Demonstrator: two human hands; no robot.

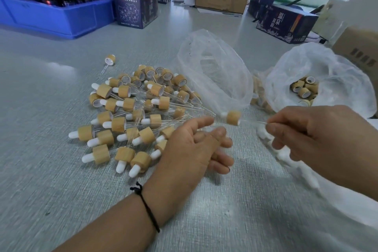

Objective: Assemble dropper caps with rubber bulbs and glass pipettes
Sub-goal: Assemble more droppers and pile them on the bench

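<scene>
The right hand [319, 139] pinches a finished dropper [235, 117] by its glass end, likely to toss it on the pile [131, 108]. The left hand [194, 149] is loose, holding nothing.

One dropper [233, 117] with a bamboo-look collar, white bulb and clear pipette hangs level above the counter [61, 170], bulb to the left. A pile [131, 112] of finished droppers lies jumbled at left. Bare caps [304, 88] fill the right bag [319, 63]; white bulbs [286, 155] lie blurred nearby.

White rubber bulbs [286, 155] blurred beneath right hand [319, 139].
</scene>
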